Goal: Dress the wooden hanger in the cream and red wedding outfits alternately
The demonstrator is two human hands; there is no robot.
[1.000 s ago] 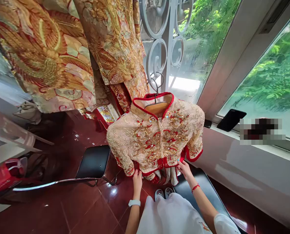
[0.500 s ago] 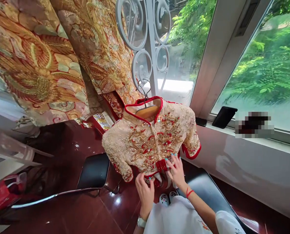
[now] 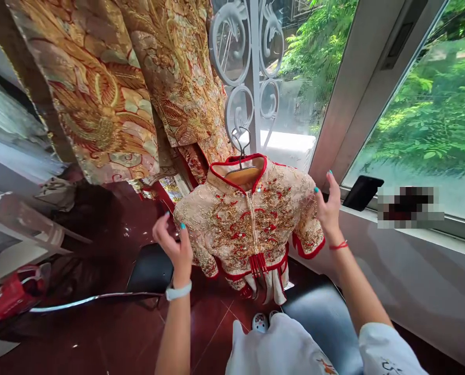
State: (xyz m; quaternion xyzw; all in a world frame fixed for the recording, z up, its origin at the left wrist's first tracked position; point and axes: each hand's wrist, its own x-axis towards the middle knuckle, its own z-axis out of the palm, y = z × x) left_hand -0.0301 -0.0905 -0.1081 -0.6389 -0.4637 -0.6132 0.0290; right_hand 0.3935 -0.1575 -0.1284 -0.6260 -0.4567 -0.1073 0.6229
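Observation:
In front of me a short cream jacket (image 3: pixel 232 224) with gold and red beadwork and red piping hangs on a wire-hooked hanger (image 3: pixel 242 174). A red tassel (image 3: pixel 258 264) dangles at the bottom of its front closure. My left hand (image 3: pixel 173 242) is raised beside the sleeve on the left, thumb and fingers apart, holding nothing. By the opposite shoulder, my right hand (image 3: pixel 329 204) is up with spread fingers, also bare of anything. Whether either hand touches the cloth I cannot tell. Pale fabric strips (image 3: pixel 273 286) show below the jacket hem.
Large gold embroidered garments (image 3: pixel 99 104) hang at upper left. A white scrollwork metal stand (image 3: pixel 255 78) is behind the jacket. Black chairs (image 3: pixel 320 317) stand nearby, and a black phone (image 3: pixel 363 192) leans on the window sill. A red bag (image 3: pixel 15 294) lies at far left.
Both hands have left the jacket's lower front and tassel. They moved up and apart, the left hand to the left sleeve side, the right hand to the right shoulder. The view shifted slightly.

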